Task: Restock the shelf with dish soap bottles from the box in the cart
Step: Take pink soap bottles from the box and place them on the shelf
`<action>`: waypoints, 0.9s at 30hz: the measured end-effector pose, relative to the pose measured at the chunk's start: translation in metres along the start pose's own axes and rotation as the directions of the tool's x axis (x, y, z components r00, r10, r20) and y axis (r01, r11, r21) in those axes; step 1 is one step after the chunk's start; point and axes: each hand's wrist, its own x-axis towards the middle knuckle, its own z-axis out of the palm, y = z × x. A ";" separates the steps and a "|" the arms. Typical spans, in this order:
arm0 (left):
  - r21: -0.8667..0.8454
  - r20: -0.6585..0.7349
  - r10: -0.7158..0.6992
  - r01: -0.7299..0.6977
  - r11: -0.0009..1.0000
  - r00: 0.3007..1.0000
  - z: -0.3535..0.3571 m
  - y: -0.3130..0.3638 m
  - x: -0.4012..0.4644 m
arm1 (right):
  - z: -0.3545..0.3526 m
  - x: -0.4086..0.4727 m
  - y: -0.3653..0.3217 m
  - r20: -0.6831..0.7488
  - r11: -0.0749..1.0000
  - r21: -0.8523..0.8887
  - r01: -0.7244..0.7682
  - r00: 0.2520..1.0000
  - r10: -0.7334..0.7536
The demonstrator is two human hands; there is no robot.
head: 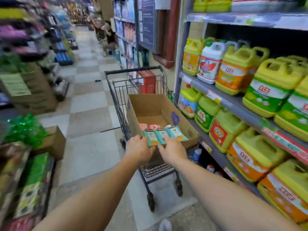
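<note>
An open cardboard box (150,105) sits on top of a black wire shopping cart (120,90) in the aisle. At the box's near end lie a few teal-labelled dish soap bottles (164,135) on their sides, with a pink-labelled one (150,127) behind them. My left hand (137,150) grips the left end of the teal bottles. My right hand (172,150) touches the near edge of the same bottles, fingers spread over them. The far half of the box is bare cardboard.
A grey shelf unit (223,100) on the right holds rows of yellow jugs (236,74). A red box (147,81) stands at the cart's far end. Cardboard boxes (30,90) and green goods (25,130) line the left. The tiled floor (86,100) runs ahead between the shelves.
</note>
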 end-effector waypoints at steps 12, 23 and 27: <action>-0.002 0.131 0.036 -0.036 0.999 0.991 0.000 -0.025 0.226 | 0.008 0.225 0.000 0.080 0.996 0.037 -0.084 0.993 0.081; 0.019 0.492 0.149 -0.182 0.983 0.858 0.078 -0.062 0.422 | 0.079 0.352 0.040 0.147 0.905 0.115 -0.409 0.908 0.392; 0.044 0.653 0.203 -0.304 0.952 0.730 0.114 -0.077 0.499 | 0.125 0.385 0.037 0.183 0.765 0.190 -0.615 0.788 0.588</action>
